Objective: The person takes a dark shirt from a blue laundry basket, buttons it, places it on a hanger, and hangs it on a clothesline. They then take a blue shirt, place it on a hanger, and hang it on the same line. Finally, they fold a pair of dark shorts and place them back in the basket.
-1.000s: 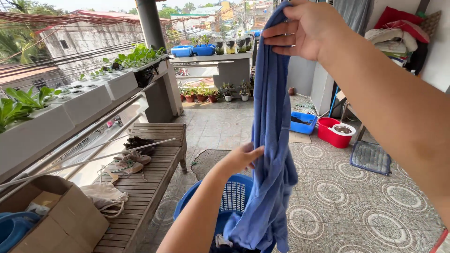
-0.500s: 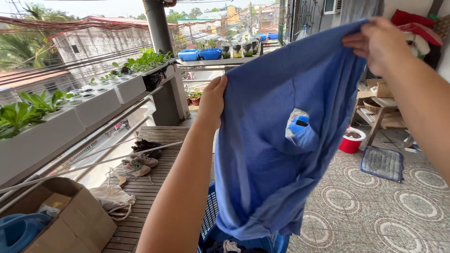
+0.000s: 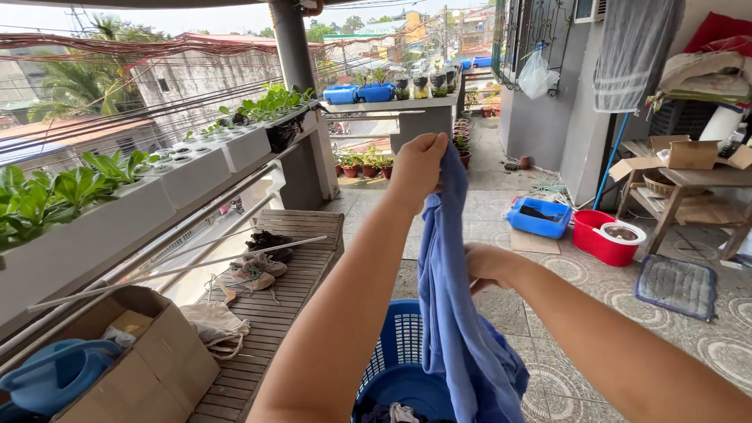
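A blue cloth garment (image 3: 458, 313) hangs in a narrow bunch in front of me. My left hand (image 3: 419, 166) grips its top edge, raised at chest height. My right hand (image 3: 487, 265) is lower and holds the cloth at its right side, partly hidden behind the fabric. Below the garment stands a blue plastic laundry basket (image 3: 399, 352) with more clothes in its bottom.
A wooden bench (image 3: 282, 290) on the left carries shoes (image 3: 258, 270) and a beige bag (image 3: 219, 325). A cardboard box (image 3: 145, 368) sits at lower left. White planters (image 3: 188, 168) line the railing. A red bucket (image 3: 599, 235), blue tub (image 3: 540, 217) and wooden table (image 3: 689, 188) stand right.
The garment was spread wide between both raised hands; now it hangs bunched. My right hand has dropped from the upper right to the cloth's middle. My left hand stays on top.
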